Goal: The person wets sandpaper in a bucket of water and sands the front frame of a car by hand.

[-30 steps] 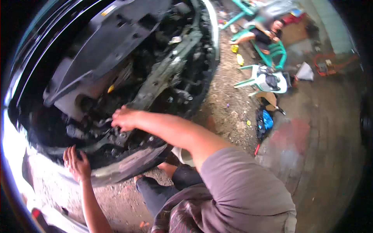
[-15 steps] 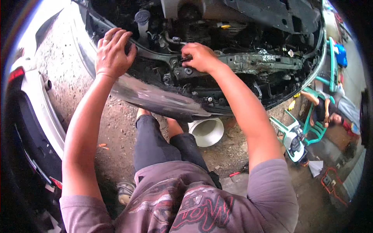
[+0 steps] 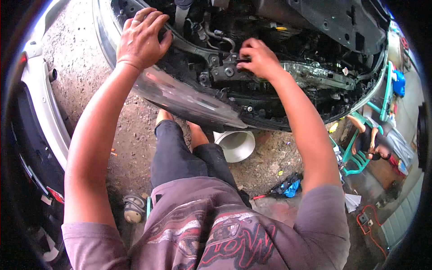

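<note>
In the head view, the right hand (image 3: 258, 58) reaches over the front of a car's open engine bay (image 3: 252, 27), thumb and bent fingers drawn into a narrow pinch on a small dark piece (image 3: 244, 60), whose exact shape is too small to tell. It lies just beside a dull metal bracket (image 3: 220, 72) with a round bolt, close to a smooth, bent metal pipe (image 3: 215, 34). The left hand (image 3: 143, 40) lies on the bay's front corner, palm down, its fingers loosely curved and the thumb spread apart; no object shows in it. Right of the right hand, a long crossbar (image 3: 315, 74) runs sideways, its scuffed metal shining in patches, and behind it sits a broad matte black panel (image 3: 333, 22) pierced with holes. A small yellow loop (image 3: 281, 29) stands out against the dark engine parts. Below the left hand curves a scraped, streaky bumper (image 3: 180, 96) with a cloudy sheen. Beneath it, a round, smooth white bucket (image 3: 236, 148) with an open mouth is on rough, gritty ground (image 3: 135, 148). At the right, a person (image 3: 371, 141) is by a slatted green plastic chair (image 3: 355, 161), near a looping orange cord (image 3: 371, 231).
</note>
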`<state>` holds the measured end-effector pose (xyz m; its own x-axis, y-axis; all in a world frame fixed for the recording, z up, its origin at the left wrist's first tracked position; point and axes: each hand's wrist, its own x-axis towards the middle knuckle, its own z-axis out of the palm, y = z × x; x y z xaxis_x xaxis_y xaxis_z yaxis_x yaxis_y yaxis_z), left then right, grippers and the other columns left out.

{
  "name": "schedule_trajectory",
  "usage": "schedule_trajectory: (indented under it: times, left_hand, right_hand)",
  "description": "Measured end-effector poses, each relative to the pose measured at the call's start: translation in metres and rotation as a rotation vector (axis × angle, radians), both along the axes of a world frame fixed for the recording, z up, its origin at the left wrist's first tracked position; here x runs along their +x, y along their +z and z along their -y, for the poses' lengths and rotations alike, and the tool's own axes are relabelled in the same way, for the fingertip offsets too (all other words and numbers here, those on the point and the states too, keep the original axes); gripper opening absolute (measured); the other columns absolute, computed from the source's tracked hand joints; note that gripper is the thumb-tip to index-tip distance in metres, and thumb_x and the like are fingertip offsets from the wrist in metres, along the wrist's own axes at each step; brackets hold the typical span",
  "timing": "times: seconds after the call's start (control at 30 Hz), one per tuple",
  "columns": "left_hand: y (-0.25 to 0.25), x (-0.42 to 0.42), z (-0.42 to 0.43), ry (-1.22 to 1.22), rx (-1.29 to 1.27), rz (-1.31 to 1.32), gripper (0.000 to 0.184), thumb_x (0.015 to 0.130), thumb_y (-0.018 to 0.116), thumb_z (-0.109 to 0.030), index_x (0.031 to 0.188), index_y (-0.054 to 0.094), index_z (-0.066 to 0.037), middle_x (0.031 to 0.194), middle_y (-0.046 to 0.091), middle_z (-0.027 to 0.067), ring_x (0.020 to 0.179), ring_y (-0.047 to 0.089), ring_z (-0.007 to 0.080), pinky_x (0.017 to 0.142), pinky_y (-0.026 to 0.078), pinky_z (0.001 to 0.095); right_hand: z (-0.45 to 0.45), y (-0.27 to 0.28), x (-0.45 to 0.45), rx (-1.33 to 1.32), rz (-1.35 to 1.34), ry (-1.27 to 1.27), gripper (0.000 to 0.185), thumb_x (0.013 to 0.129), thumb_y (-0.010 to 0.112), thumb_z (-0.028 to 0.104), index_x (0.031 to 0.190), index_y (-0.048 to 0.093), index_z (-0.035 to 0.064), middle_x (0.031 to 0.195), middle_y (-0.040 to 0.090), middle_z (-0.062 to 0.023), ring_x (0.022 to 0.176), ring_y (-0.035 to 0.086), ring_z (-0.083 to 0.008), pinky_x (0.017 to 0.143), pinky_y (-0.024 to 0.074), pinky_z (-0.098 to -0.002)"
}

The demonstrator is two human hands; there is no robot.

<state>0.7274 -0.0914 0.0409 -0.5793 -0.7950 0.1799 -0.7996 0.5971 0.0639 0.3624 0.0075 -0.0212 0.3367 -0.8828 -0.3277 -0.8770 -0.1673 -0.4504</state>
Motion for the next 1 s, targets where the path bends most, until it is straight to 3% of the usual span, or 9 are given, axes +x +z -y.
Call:
schedule_trajectory:
  times: [0.23,0.3,0.43,0.5,0.63,0.73,0.83,0.9,1.0]
  left_hand:
    - [0.001,-0.001,-0.001,-0.003,-0.018,0.020,0.041,0.097,0.069,-0.032,0.133,0.070,-0.013,0.140,0.068,0.0047,0.142,0.054,0.0262,0.116,0.045,0.0447]
    - [0.000,0.000,-0.001,0.000,-0.022,0.016,0.040,0.097,0.069,-0.032,0.133,0.070,-0.013,0.140,0.068,0.0044,0.142,0.053,0.0260,0.116,0.045,0.0447]
    - [-0.002,0.000,-0.001,0.000,-0.025,0.007,0.040,0.098,0.068,-0.032,0.133,0.070,-0.013,0.140,0.067,0.0041,0.143,0.053,0.0254,0.116,0.044,0.0446]
    - [0.000,0.000,-0.004,-0.006,-0.017,0.003,0.040,0.098,0.067,-0.033,0.132,0.070,-0.013,0.139,0.068,0.0044,0.143,0.053,0.0250,0.116,0.044,0.0446]
    - [0.001,-0.003,-0.002,0.002,-0.026,0.018,0.039,0.098,0.067,-0.033,0.132,0.070,-0.014,0.139,0.068,0.0047,0.142,0.053,0.0249,0.116,0.044,0.0446]
    - [0.001,0.000,-0.001,-0.004,-0.026,0.000,0.039,0.098,0.067,-0.033,0.132,0.070,-0.013,0.138,0.068,0.0052,0.142,0.054,0.0261,0.116,0.044,0.0450]
    - [0.000,-0.003,-0.001,-0.008,-0.021,0.001,0.040,0.098,0.068,-0.033,0.132,0.070,-0.013,0.139,0.068,0.0058,0.142,0.054,0.0263,0.116,0.044,0.0450]
    - [0.000,0.001,-0.002,0.006,-0.028,0.004,0.040,0.098,0.068,-0.033,0.132,0.070,-0.013,0.139,0.068,0.0061,0.142,0.054,0.0264,0.116,0.044,0.0449]
    - [0.004,-0.004,-0.002,-0.005,-0.006,0.004,0.041,0.098,0.068,-0.032,0.134,0.069,-0.013,0.140,0.068,0.0066,0.143,0.053,0.0267,0.115,0.045,0.0449]
  right_hand:
    - [-0.009,0.003,0.030,-0.114,-0.041,-0.081,0.037,0.079,0.091,0.039,0.106,0.080,0.0160,0.128,0.065,-0.0087,0.127,0.060,-0.0339,0.105,0.0514,-0.0504]
    - [-0.023,0.013,0.005,-0.154,-0.126,-0.127,0.032,0.084,0.087,0.033,0.106,0.075,0.0128,0.128,0.065,-0.0103,0.127,0.060,-0.0346,0.103,0.0514,-0.0518]
    - [-0.060,0.039,-0.007,-0.352,-0.147,-0.502,0.020,0.087,0.071,0.010,0.107,0.069,0.0097,0.108,0.069,-0.0138,0.103,0.068,-0.0384,0.088,0.0572,-0.0498]
    - [-0.067,0.032,0.013,-0.552,-0.088,-0.333,0.023,0.087,0.065,0.007,0.110,0.070,0.0102,0.108,0.069,-0.0122,0.103,0.068,-0.0366,0.087,0.0582,-0.0492]
    - [-0.067,0.022,0.071,-0.522,-0.236,-0.190,0.030,0.090,0.063,0.011,0.117,0.075,0.0144,0.112,0.069,-0.0034,0.112,0.064,-0.0255,0.091,0.0523,-0.0438]
    - [-0.069,0.004,0.080,-0.551,-0.172,-0.024,0.030,0.091,0.063,0.013,0.118,0.076,0.0156,0.115,0.070,-0.0016,0.115,0.062,-0.0243,0.093,0.0493,-0.0444]
    - [-0.079,0.005,0.048,-0.525,-0.276,-0.073,0.032,0.091,0.063,0.014,0.119,0.077,0.0158,0.117,0.070,-0.0012,0.115,0.063,-0.0249,0.095,0.0495,-0.0452]
    - [-0.081,0.011,0.039,-0.561,-0.229,-0.214,0.025,0.090,0.063,0.015,0.109,0.079,0.0141,0.116,0.071,-0.0020,0.114,0.063,-0.0258,0.098,0.0507,-0.0443]
    - [-0.074,0.006,0.079,-0.459,-0.039,-0.096,0.024,0.089,0.063,0.014,0.107,0.079,0.0114,0.114,0.072,-0.0023,0.113,0.064,-0.0275,0.098,0.0526,-0.0423]
